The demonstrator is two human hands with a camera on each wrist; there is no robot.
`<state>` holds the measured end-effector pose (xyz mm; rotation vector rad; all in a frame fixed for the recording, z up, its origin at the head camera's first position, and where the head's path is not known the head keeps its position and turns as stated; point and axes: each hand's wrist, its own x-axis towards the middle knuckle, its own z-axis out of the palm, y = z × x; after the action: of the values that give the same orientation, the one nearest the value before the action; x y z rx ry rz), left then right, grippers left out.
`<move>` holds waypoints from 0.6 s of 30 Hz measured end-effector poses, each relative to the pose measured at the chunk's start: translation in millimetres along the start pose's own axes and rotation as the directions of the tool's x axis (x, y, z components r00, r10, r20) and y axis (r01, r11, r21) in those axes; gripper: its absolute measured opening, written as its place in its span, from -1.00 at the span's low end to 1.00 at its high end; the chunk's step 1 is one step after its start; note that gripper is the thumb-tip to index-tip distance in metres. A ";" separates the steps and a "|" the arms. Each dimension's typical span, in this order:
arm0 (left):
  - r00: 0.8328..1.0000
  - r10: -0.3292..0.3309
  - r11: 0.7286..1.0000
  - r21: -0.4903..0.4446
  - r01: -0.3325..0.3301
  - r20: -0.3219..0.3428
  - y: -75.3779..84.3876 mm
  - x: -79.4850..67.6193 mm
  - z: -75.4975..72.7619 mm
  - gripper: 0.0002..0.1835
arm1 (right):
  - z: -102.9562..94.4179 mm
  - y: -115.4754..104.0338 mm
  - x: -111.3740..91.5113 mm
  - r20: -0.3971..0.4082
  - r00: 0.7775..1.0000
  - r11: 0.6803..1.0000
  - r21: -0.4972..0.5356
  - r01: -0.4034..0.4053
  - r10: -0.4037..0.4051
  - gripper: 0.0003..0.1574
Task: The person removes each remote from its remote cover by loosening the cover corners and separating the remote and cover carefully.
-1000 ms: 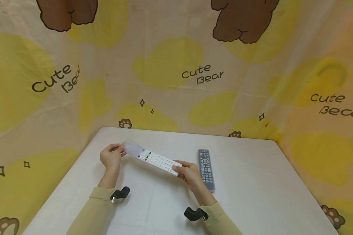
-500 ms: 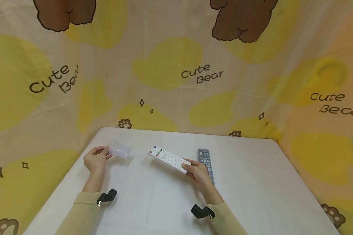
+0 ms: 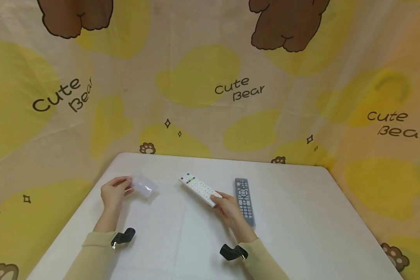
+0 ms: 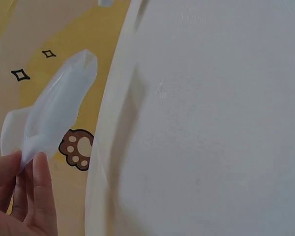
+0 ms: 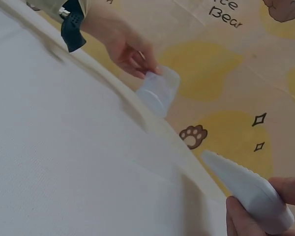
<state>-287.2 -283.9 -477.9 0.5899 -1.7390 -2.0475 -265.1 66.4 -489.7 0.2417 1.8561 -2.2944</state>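
Pinched between the thumb and fingers of my left hand [image 3: 115, 191] is a clear plastic sleeve [image 3: 144, 185], which hangs off toward the right. The left wrist view shows the same sleeve, thin and milky, bulging slightly above the fingertips. My right hand [image 3: 230, 208] grips a white remote control [image 3: 200, 189] by its near end, thumb on the button face. Small coloured buttons line its far end. In the right wrist view the remote [image 5: 248, 191] appears from its side, raised above the table. Sleeve and remote are apart.
A grey remote control [image 3: 244, 202] lies lengthwise on the white table [image 3: 294, 217], just beyond and right of my right hand. A cloth [image 3: 196, 77] printed with bears and yellow patches stands behind the table's back edge. Each wrist wears a black camera [image 3: 233, 252].
The plastic sleeve has come off the white remote's far end as my left hand moved left. My right hand still holds the remote, now turned slightly steeper.
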 end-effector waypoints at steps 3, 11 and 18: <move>0.999 -0.023 0.998 0.056 0.020 0.043 0.9 -0.8 2.3 -0.91 | 3.8 1.0 0.9 0.002 1.000 1.000 0.002 0.005 -0.005 -0.37; 0.988 -0.036 0.994 0.108 0.020 0.147 -0.3 -0.9 8.6 -0.89 | 8.9 1.8 2.7 -0.037 0.999 1.000 0.005 -0.007 0.007 -0.37; 0.963 -0.055 0.974 0.225 -0.006 0.265 -3.3 -0.2 13.4 -0.71 | 9.7 7.2 3.5 -0.057 0.998 0.998 -0.060 0.001 -0.005 -0.39</move>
<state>-294.5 -272.2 -479.3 0.4117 -2.1500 -2.0408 -266.9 55.3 -495.3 0.2998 1.9503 -2.2526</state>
